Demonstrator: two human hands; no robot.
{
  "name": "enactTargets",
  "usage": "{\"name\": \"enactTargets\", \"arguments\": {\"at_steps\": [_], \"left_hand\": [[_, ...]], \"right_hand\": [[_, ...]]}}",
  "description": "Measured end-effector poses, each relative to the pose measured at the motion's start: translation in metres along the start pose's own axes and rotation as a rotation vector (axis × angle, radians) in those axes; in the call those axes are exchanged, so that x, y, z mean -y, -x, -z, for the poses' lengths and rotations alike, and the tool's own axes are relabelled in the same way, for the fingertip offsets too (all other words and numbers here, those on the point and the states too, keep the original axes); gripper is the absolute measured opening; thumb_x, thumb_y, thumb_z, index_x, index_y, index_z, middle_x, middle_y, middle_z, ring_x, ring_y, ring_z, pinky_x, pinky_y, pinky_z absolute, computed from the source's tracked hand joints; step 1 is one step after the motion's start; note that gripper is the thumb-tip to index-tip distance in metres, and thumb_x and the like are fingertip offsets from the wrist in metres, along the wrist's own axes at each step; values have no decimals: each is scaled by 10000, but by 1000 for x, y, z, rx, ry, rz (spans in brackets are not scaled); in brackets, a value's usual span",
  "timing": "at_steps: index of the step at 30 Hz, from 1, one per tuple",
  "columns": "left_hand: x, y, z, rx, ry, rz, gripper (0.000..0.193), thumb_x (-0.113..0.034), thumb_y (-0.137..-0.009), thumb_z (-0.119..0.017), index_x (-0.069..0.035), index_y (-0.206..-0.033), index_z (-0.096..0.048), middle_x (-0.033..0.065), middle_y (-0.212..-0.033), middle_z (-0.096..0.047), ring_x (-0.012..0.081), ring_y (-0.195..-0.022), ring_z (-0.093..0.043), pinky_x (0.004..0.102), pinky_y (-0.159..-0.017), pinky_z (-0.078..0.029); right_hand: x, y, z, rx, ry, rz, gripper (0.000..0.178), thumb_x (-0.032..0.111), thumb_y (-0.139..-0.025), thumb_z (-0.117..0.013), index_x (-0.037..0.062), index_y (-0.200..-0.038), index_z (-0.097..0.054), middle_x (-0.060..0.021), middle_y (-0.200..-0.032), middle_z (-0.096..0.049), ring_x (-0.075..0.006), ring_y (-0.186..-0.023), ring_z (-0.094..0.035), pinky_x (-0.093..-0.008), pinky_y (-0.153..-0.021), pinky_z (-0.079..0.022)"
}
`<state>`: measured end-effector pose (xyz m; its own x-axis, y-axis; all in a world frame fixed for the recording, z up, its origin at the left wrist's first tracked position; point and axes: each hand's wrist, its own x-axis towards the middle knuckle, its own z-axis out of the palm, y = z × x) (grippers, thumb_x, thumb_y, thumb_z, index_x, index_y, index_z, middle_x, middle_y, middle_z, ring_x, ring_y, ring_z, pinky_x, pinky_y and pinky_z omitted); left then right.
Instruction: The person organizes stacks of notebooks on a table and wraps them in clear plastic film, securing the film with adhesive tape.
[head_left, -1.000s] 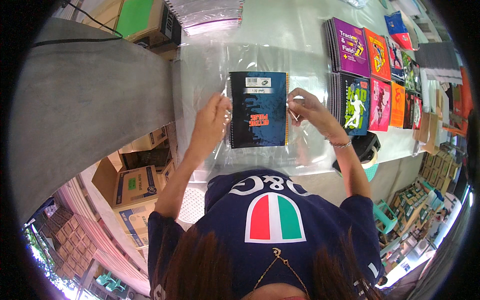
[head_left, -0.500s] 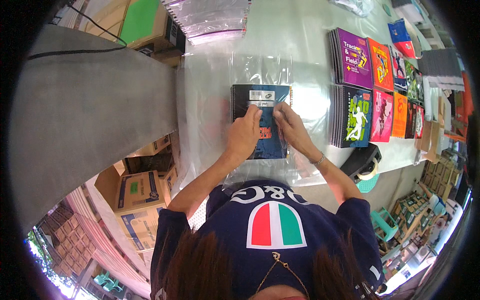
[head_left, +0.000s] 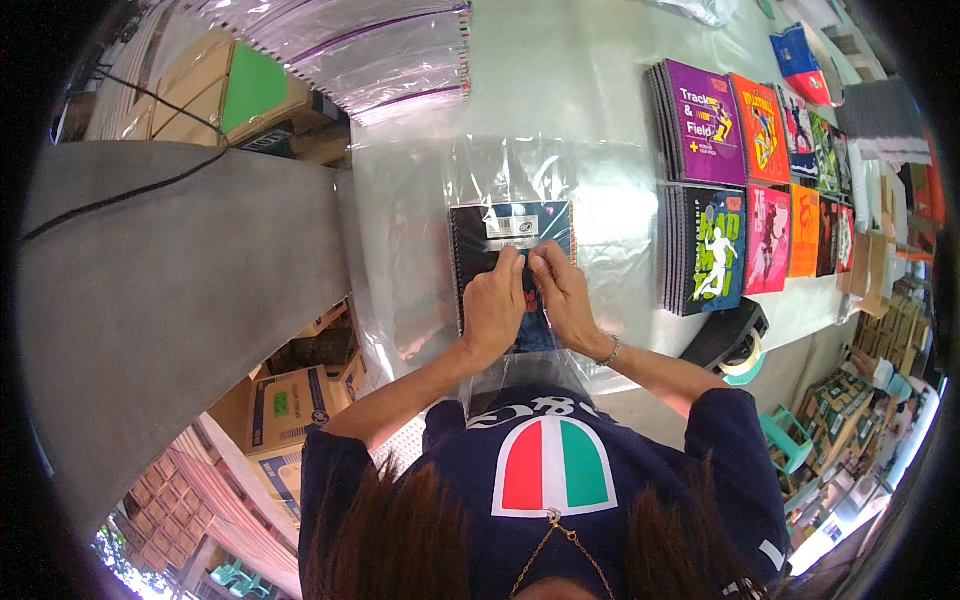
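Note:
A dark blue spiral-bound notebook [head_left: 468, 240] lies in front of me on the table, with a clear plastic bag [head_left: 512, 172] around it that reaches past its far edge. On the notebook's far part sits a white barcode label [head_left: 512, 226]. My left hand [head_left: 493, 308] rests over the middle of the notebook, its fingers curled and thumb pressed in. Close beside it, my right hand [head_left: 565, 300] is closed in a pinch just below the label. Whatever the fingertips grip is hidden.
Stacks of colourful sports-themed notebooks [head_left: 705, 125] stand to the right, with a black tape dispenser [head_left: 722, 335] near them. Notebooks in clear bags [head_left: 375, 55] lie at the far left. A grey panel [head_left: 190, 260] and cardboard boxes [head_left: 290, 410] are on the left.
My two hands have drawn closer together over the notebook, their fingertips nearly meeting below the label. The whole view has shifted slightly.

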<state>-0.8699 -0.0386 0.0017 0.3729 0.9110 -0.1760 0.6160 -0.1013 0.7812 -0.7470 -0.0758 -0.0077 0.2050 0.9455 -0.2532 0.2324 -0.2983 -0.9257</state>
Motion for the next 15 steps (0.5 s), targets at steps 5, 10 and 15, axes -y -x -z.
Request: {"name": "enactTargets", "arguments": {"at_steps": [5, 10, 15], "left_hand": [[0, -3, 3, 79, -12, 3, 196, -222, -984, -413, -49, -965, -501, 256, -620, -553, 453, -604, -574, 537, -523, -420], [8, -12, 30, 209, -266, -196, 131, -160, -885, -472, -82, -931, -567, 179, -928, -585, 368, -890, -572, 513, -725, -432], [28, -18, 68, 337, -309, -492, 317, -101, -740, -590, -122, -1056, -603, 102, -1182, -460, 287, -1110, -456, 478, -939, -355]], "right_hand": [[-5, 3, -8, -60, 131, 63, 169, 189, -995, -449, 28, -971, -497, -155, -668, -515, -265, -594, -551, -355, -547, -406], [-3, 2, -8, -112, 221, 219, 169, 194, -987, -430, 29, -965, -461, -222, -698, -558, -431, -660, -566, -481, -562, -407], [1, 1, -3, -77, 208, 184, 160, 193, -987, -433, 42, -965, -479, -206, -681, -550, -403, -645, -572, -457, -561, -417]]}}
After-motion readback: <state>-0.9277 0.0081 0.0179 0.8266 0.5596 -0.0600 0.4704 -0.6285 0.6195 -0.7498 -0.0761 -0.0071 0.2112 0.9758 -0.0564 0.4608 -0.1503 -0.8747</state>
